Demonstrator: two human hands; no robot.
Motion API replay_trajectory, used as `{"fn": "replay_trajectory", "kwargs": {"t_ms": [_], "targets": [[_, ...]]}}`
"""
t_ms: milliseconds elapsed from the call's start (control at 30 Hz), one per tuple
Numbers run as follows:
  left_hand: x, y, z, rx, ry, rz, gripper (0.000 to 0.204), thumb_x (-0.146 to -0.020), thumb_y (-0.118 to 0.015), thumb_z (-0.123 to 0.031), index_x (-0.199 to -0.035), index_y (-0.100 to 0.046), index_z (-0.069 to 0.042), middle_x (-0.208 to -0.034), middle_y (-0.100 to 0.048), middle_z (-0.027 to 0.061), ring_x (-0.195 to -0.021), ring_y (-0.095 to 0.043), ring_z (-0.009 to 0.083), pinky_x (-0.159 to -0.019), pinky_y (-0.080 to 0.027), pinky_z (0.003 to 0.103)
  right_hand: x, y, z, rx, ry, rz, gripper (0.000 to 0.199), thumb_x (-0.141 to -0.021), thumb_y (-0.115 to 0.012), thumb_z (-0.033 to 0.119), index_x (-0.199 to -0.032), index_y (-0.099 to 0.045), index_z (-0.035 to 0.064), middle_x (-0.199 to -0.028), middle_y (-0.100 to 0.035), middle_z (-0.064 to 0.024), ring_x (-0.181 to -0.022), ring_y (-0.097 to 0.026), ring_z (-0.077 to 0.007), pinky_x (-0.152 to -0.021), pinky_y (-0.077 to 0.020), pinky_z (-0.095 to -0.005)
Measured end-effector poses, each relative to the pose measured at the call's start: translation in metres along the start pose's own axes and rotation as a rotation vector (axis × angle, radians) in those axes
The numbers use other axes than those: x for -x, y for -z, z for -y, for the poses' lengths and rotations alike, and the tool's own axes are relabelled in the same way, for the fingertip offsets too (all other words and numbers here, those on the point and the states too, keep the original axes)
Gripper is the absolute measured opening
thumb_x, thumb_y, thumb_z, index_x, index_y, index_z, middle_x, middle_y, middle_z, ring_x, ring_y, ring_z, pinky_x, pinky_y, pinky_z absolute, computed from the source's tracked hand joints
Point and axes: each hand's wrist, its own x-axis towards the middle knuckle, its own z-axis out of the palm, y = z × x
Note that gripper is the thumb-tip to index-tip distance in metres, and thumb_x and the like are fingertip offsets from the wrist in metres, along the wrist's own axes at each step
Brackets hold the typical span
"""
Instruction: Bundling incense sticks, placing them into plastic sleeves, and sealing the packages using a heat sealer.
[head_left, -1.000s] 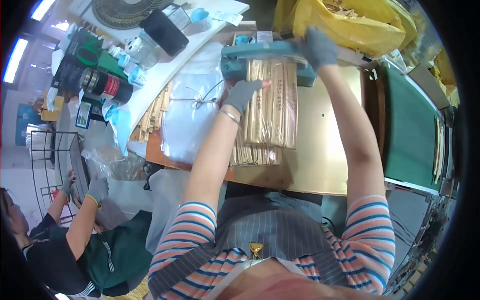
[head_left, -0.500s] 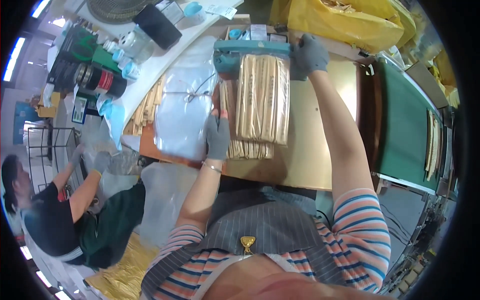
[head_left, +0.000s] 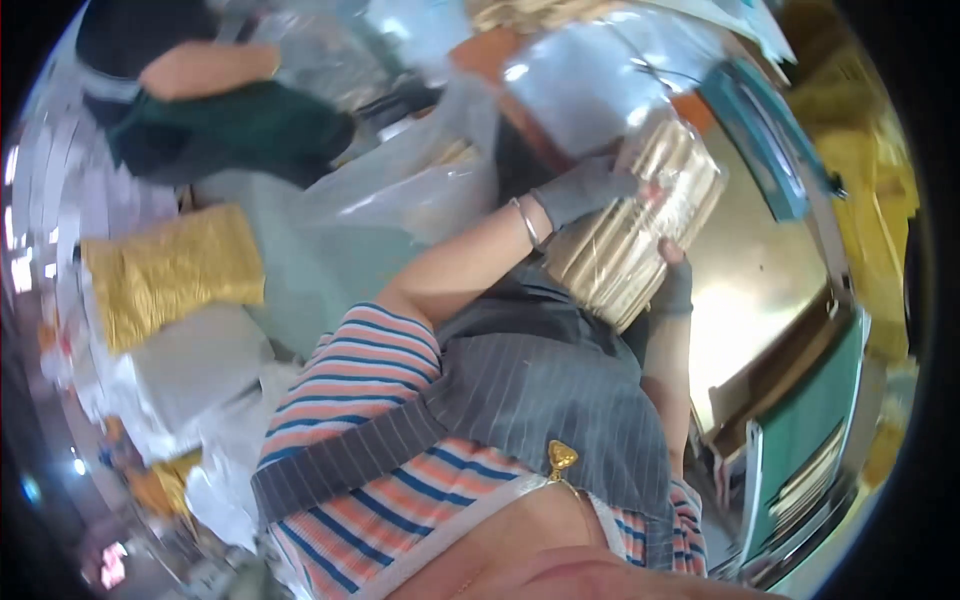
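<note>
Both of my hands hold a clear plastic pack of long, tan paper-wrapped sticks (head_left: 625,262), tilted in front of my apron. My left hand (head_left: 590,190), in a grey glove with bare fingertips showing, grips its left side and upper face. On the opposite side, my right hand (head_left: 674,282) presses the edge with its thumb on top; its other fingers are hidden beneath. A long teal bar-shaped device (head_left: 755,135) lies beyond the pack on the bench. Clear plastic sheets or bags (head_left: 590,85), bound with a dark tie, lie past my left hand.
Brass-coloured bench top (head_left: 735,255) extends to the right, with a green panel (head_left: 810,430) beyond it. Yellow plastic (head_left: 870,240) hangs at the far right. A gold package (head_left: 175,272) rests on white sacks at left. A co-worker's arm (head_left: 215,70) is at upper left.
My view has swung left. The pack has come away from the teal device toward my body. My right hand has left the device and now grips the pack with my left.
</note>
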Motion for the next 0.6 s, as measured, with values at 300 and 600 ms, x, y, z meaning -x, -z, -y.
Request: {"fn": "replay_trajectory", "kwargs": {"t_ms": [300, 600], "targets": [[0.303, 0.269, 0.019, -1.670, 0.128, -0.888, 0.051, -0.074, -0.070, -0.045, -0.095, -0.059, -0.001, -0.081, -0.062, 0.0186, -0.073, -0.061, 0.0358, -0.066, -0.048, 0.045, -0.112, -0.252, -0.042, 0.281, -0.313, 0.586, 0.044, -0.076, -0.066, 0.024, -0.109, -0.057, -0.0048, -0.100, -0.065, -0.0133, -0.086, -0.065, -0.0196, -0.077, -0.0525, -0.0308], [0.295, 0.218, 0.090, -0.536, 0.095, -1.066, 0.028, -0.087, -0.056, -0.025, -0.070, -0.054, -0.003, -0.057, -0.049, 0.0026, -0.048, -0.047, 0.0140, -0.041, -0.036, 0.032, -0.171, -0.166, -0.199, 1.995, 0.544, 1.197, 0.063, -0.076, -0.061, 0.037, -0.129, -0.041, 0.0092, -0.125, -0.048, -0.0177, -0.116, -0.048, -0.0307, -0.098, -0.0399, -0.0371]]}}
